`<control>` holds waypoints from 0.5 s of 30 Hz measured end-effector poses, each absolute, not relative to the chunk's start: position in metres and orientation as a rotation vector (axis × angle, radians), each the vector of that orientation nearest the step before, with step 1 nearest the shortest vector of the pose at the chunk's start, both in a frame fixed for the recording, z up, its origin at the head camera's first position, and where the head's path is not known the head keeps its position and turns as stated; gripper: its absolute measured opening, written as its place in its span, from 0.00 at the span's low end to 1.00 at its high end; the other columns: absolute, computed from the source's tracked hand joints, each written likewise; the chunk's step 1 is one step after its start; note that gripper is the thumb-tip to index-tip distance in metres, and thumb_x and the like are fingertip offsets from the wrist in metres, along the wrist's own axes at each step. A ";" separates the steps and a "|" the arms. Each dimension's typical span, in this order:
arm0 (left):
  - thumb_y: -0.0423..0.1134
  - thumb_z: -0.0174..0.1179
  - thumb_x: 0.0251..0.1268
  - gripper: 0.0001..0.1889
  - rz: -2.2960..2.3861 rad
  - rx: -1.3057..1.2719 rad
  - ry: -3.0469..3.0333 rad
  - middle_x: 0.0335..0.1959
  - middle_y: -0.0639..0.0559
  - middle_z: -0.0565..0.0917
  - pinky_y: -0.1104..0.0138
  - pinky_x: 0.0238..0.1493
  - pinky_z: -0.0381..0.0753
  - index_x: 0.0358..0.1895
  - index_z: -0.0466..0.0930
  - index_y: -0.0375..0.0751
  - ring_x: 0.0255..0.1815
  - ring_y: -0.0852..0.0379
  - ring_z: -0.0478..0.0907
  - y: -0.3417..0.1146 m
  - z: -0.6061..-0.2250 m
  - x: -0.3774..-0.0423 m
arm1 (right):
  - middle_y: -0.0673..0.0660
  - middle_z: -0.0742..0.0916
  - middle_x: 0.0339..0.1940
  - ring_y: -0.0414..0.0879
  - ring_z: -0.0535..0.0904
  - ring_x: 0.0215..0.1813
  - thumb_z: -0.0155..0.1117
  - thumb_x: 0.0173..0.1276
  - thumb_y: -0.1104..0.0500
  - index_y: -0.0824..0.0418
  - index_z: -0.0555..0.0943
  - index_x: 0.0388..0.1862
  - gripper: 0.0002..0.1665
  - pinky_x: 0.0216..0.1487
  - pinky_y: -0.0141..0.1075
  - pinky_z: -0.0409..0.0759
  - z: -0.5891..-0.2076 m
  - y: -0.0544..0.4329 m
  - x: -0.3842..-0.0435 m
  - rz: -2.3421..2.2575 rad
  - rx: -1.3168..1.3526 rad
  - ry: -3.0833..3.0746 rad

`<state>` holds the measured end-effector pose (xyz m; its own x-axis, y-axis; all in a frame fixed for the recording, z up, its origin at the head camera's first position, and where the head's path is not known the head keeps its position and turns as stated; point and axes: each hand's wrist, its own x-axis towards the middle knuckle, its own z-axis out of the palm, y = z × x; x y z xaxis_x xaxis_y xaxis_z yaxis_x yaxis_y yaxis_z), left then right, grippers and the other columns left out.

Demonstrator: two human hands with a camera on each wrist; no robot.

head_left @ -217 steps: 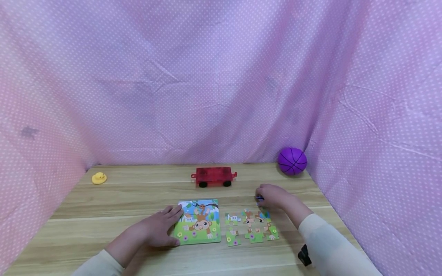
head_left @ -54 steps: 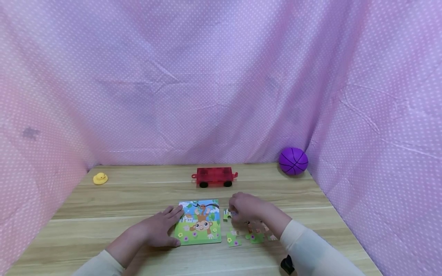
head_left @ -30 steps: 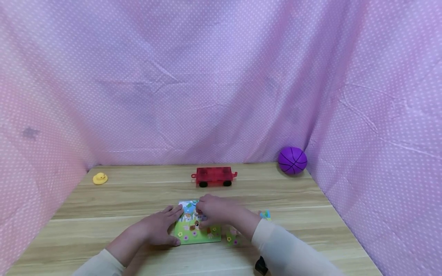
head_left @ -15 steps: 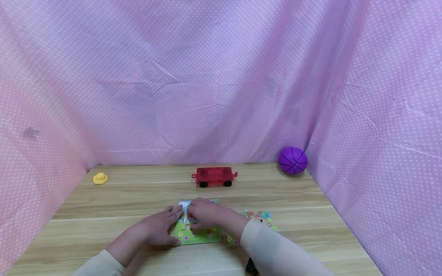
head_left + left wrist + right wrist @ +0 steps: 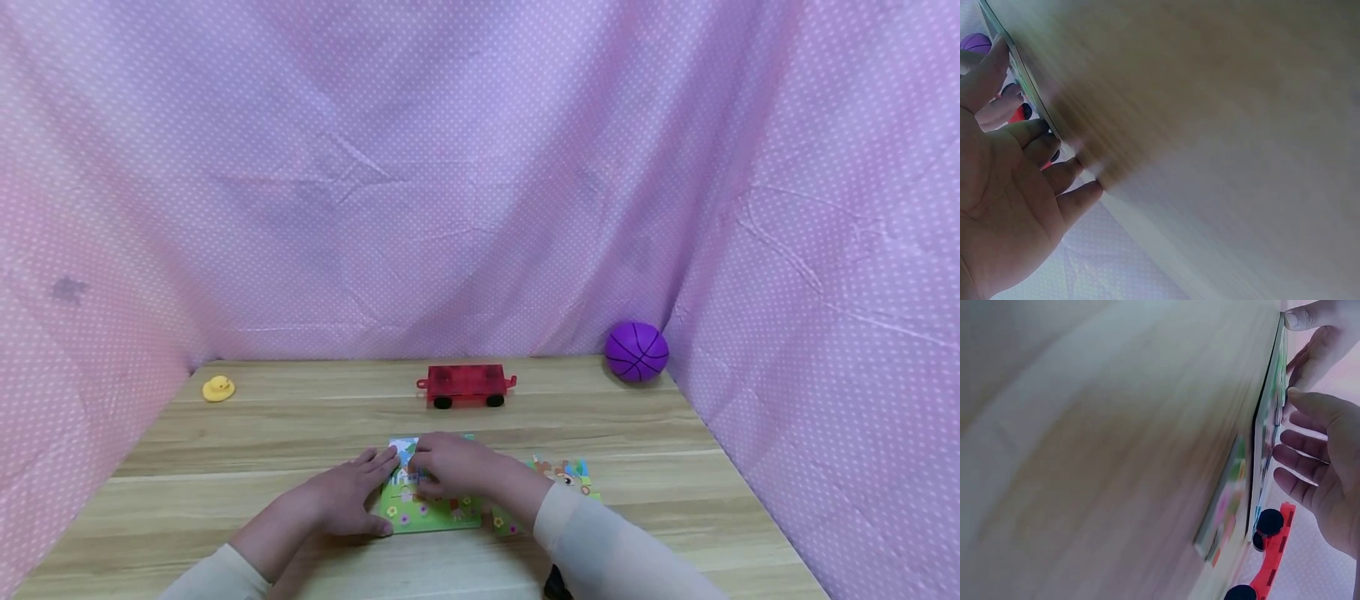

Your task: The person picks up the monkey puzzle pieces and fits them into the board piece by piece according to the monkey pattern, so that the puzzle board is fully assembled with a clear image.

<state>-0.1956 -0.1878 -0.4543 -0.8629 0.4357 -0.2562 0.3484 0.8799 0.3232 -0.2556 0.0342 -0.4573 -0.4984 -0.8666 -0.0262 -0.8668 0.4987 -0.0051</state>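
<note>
A square jigsaw board (image 5: 438, 523) with a monkey and flower picture lies on the table in the head view. My left hand (image 5: 343, 498) rests along its left edge, fingers spread and fairly straight. My right hand (image 5: 453, 467) reaches over the middle of the board and hides much of the picture. In the right wrist view the fingertips (image 5: 1282, 475) of that hand touch the board's face, with thumb and fingers apart. Whether a piece lies under them is hidden. Loose jigsaw pieces (image 5: 564, 473) lie right of the board, partly covered by my right forearm.
Behind the board stands a red toy wagon (image 5: 467, 385) with black wheels. A purple ball (image 5: 637, 352) sits at the back right corner, a yellow rubber duck (image 5: 218, 388) at the back left. A pink dotted cloth (image 5: 480, 208) hangs round the wooden table (image 5: 300, 417).
My right hand has moved left from the loose pieces onto the board, and in the last half second shifted only slightly there. My left hand has stayed on the board's left edge.
</note>
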 end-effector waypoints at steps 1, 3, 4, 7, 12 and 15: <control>0.67 0.66 0.51 0.52 0.381 0.590 2.727 0.80 0.54 0.55 0.38 0.68 0.64 0.77 0.57 0.50 0.78 0.38 0.52 -0.188 -0.455 -0.196 | 0.43 0.81 0.49 0.35 0.76 0.50 0.62 0.70 0.43 0.46 0.82 0.53 0.17 0.56 0.28 0.76 -0.457 0.036 -0.255 0.028 -1.610 2.683; 0.67 0.66 0.51 0.52 0.380 0.597 2.728 0.80 0.54 0.56 0.38 0.68 0.63 0.77 0.57 0.49 0.78 0.38 0.52 -0.188 -0.455 -0.196 | 0.43 0.82 0.51 0.35 0.76 0.51 0.61 0.70 0.41 0.45 0.82 0.53 0.17 0.55 0.27 0.76 -0.456 0.039 -0.253 0.068 -1.685 2.653; 0.67 0.66 0.51 0.52 0.381 0.602 2.726 0.80 0.53 0.56 0.38 0.68 0.63 0.77 0.57 0.49 0.78 0.38 0.52 -0.188 -0.455 -0.196 | 0.42 0.81 0.53 0.35 0.76 0.53 0.61 0.70 0.40 0.44 0.82 0.53 0.17 0.56 0.27 0.76 -0.456 0.040 -0.252 0.089 -1.701 2.642; 0.67 0.66 0.52 0.51 0.384 0.605 2.718 0.80 0.53 0.55 0.38 0.68 0.62 0.77 0.56 0.49 0.78 0.38 0.51 -0.188 -0.455 -0.197 | 0.42 0.81 0.56 0.36 0.75 0.56 0.59 0.70 0.38 0.43 0.81 0.53 0.18 0.57 0.28 0.76 -0.456 0.043 -0.249 0.132 -1.704 2.619; 0.67 0.66 0.52 0.51 0.388 0.584 2.708 0.80 0.53 0.54 0.38 0.69 0.62 0.78 0.56 0.50 0.78 0.38 0.51 -0.187 -0.454 -0.197 | 0.42 0.80 0.58 0.36 0.74 0.58 0.57 0.71 0.38 0.42 0.80 0.57 0.20 0.59 0.28 0.76 -0.454 0.044 -0.246 0.202 -1.715 2.631; 0.66 0.67 0.51 0.52 0.409 0.548 2.710 0.79 0.45 0.55 0.38 0.68 0.64 0.78 0.55 0.49 0.76 0.34 0.55 -0.187 -0.453 -0.196 | 0.42 0.80 0.58 0.36 0.74 0.58 0.57 0.71 0.38 0.42 0.79 0.58 0.21 0.58 0.28 0.76 -0.453 0.043 -0.245 0.222 -1.724 2.634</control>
